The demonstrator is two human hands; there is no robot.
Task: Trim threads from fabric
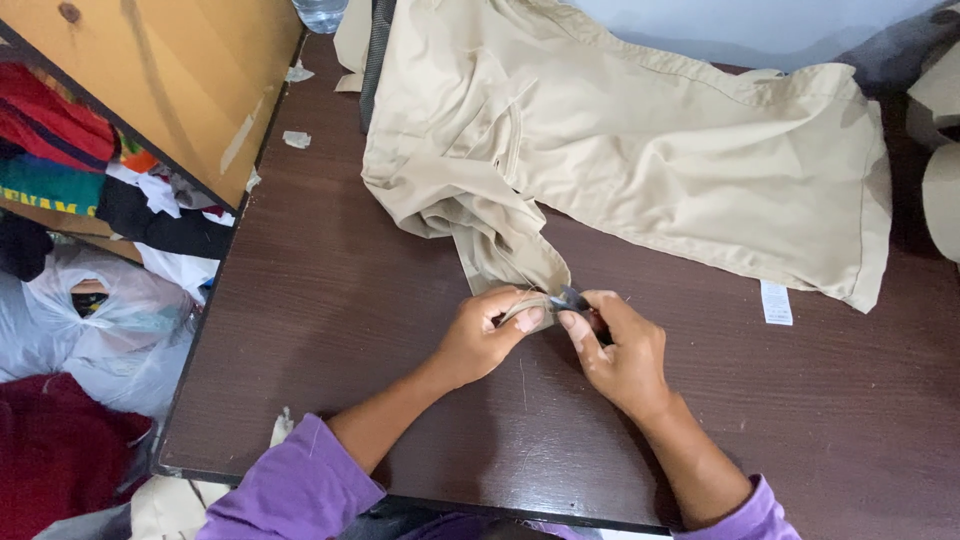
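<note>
A beige garment (640,150) lies spread over the far half of a dark brown table (330,330), with a white label (776,302) hanging from its lower hem. A narrow strip of it reaches down to my hands. My left hand (487,335) pinches the end of that beige strip between thumb and fingers. My right hand (620,350) is closed around a small dark tool (572,298) whose tip touches the strip end. Purple sleeves cover both forearms.
A tilted wooden board (170,70) leans at the upper left above a shelf of folded coloured clothes (60,160). White plastic bags (110,320) and a dark red cloth (55,450) lie left of the table. A clear bottle (320,14) stands at the far edge. Beige pieces (940,150) sit at the right.
</note>
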